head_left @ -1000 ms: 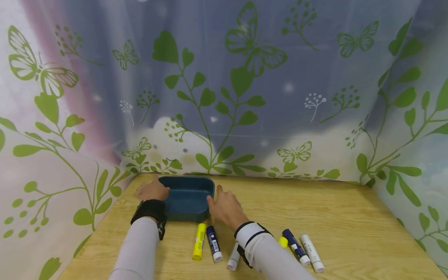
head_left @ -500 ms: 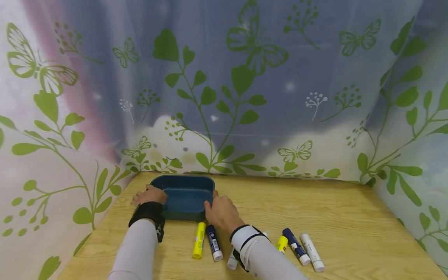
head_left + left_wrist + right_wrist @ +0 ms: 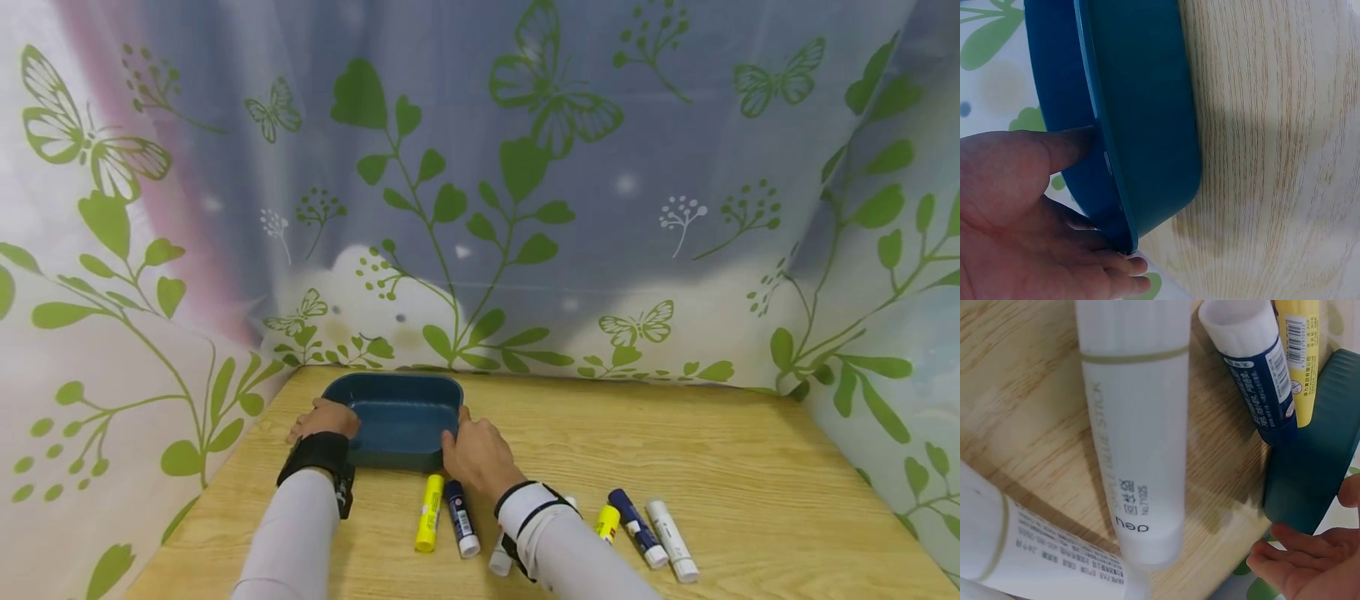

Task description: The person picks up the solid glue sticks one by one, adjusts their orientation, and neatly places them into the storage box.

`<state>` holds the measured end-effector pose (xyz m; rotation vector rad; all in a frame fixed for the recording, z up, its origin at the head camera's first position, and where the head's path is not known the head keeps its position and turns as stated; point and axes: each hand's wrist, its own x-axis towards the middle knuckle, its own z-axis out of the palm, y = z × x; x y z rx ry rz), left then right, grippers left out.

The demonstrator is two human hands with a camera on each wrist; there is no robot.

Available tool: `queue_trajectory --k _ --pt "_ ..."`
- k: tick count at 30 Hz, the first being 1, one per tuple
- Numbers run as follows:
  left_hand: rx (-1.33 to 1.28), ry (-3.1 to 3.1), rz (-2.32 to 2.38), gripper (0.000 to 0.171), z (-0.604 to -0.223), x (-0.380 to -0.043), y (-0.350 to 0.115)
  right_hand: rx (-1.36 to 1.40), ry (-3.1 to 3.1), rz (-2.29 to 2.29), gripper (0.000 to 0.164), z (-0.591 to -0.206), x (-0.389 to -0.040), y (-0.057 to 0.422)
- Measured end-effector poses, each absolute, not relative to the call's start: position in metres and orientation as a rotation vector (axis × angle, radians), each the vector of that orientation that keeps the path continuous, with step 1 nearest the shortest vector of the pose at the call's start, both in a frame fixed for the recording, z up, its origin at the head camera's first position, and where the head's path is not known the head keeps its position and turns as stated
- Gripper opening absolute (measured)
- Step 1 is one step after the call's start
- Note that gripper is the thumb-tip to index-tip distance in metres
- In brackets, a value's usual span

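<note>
An open blue-green plastic box (image 3: 405,460) with rounded corners stands on the table near the back left. My left hand (image 3: 326,419) grips its left end; in the left wrist view the thumb hooks over the rim (image 3: 1088,62) while the fingers lie along the outside. At the opposite end my right hand (image 3: 480,454) holds the wall, thumb at the front corner. Just in front of the box lie a yellow glue stick (image 3: 430,512) and a dark blue glue stick (image 3: 461,518). A white glue stick (image 3: 501,556) is partly covered by my right wrist.
To the right of my right forearm lie another yellow glue stick (image 3: 608,523), a blue glue stick (image 3: 637,529) and a white glue stick (image 3: 671,540). A printed curtain (image 3: 525,250) encloses the wooden table (image 3: 720,450) at the back and sides.
Both hands have closed onto the ends of the box: the left shifted slightly outward, and the right index finger, extended before, now lies against the wall. The box has barely moved.
</note>
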<state>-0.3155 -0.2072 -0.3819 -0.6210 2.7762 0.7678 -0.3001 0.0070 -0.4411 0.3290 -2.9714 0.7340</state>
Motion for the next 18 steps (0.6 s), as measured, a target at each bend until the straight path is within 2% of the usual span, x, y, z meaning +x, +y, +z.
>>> queue_trajectory --k 7,18 --pt "-0.609 2.797 0.747 0.08 -0.389 -0.319 -0.211 0.35 -2.952 0.739 0.058 -0.44 -0.298 0.008" --pt "-0.49 2.801 0.585 0.075 -0.382 -0.321 -0.2 0.373 -2.9 0.797 0.055 -0.436 -0.295 0.023"
